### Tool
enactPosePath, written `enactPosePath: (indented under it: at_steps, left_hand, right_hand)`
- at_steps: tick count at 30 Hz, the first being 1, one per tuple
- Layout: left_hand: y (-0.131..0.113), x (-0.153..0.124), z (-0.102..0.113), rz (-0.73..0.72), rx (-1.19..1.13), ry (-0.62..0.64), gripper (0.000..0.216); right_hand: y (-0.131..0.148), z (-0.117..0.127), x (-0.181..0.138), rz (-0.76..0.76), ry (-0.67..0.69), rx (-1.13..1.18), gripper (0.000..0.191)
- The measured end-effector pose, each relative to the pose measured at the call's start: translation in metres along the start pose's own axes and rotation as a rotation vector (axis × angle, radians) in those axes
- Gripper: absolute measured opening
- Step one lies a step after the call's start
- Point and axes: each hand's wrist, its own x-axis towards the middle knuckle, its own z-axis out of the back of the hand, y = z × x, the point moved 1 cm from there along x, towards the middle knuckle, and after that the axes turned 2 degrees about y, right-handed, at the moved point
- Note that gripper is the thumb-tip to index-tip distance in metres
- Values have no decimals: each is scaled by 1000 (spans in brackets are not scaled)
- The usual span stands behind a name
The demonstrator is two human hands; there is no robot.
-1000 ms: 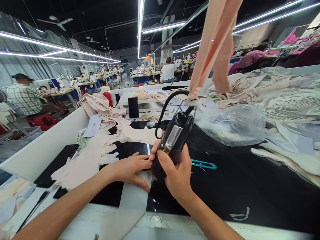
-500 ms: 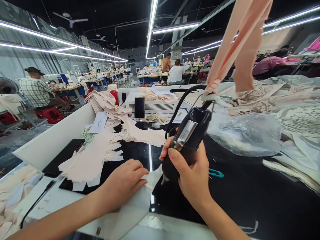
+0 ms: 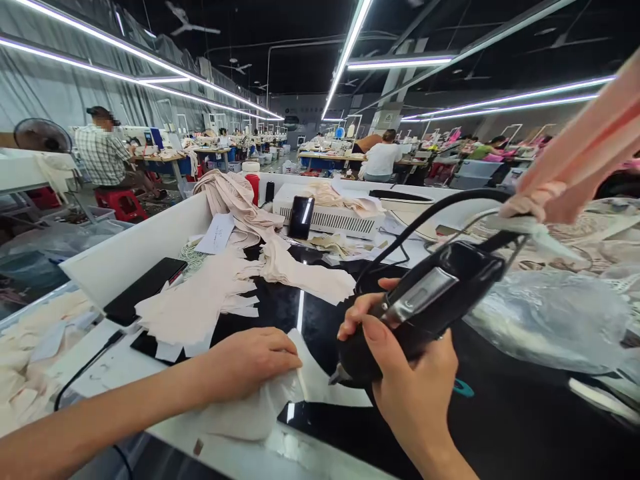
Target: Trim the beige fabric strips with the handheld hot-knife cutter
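Observation:
In my right hand [image 3: 410,373] is a black corded hand-held power tool [image 3: 430,293], with a long metal lever on its side. The fingers wrap round its body, and its small metal tip [image 3: 340,377] points down and left, over a pale fabric piece [image 3: 320,373]. A twisted pink cloth strip [image 3: 565,173] is tied at its upper end. My left hand [image 3: 260,360] is closed on the same fabric, which is creased under the fingers; the thumb is hidden. Beyond it lies a fanned pile of pale pink cut fabric pieces [image 3: 195,300].
A black phone [image 3: 301,217] leans on a vented white box [image 3: 335,220]. Another dark device [image 3: 145,290] lies at the left wall. A clear plastic bag [image 3: 555,320] and a teal clip [image 3: 464,388] are on the right. People work at sewing machines behind.
The view has turned a little left. The tool has tilted from near upright to a slant, with its tip now showing over the fabric. The fabric piece has spread further right.

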Motion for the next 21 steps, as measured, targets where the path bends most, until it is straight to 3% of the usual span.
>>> enactPosePath:
  at_steps: [4,9,21]
  left_hand:
    - [4,16,-4,121,24,-45,24]
    - [9,27,-20,140,97,-6,22]
    - [3,7,-23,106,176,16,17]
  right_hand:
    - [-7,3,-1,-9,15,60,42]
    - [-11,8,-1,-3,10,61,39]
    - [-4,22,-13,-23,-11,18,35]
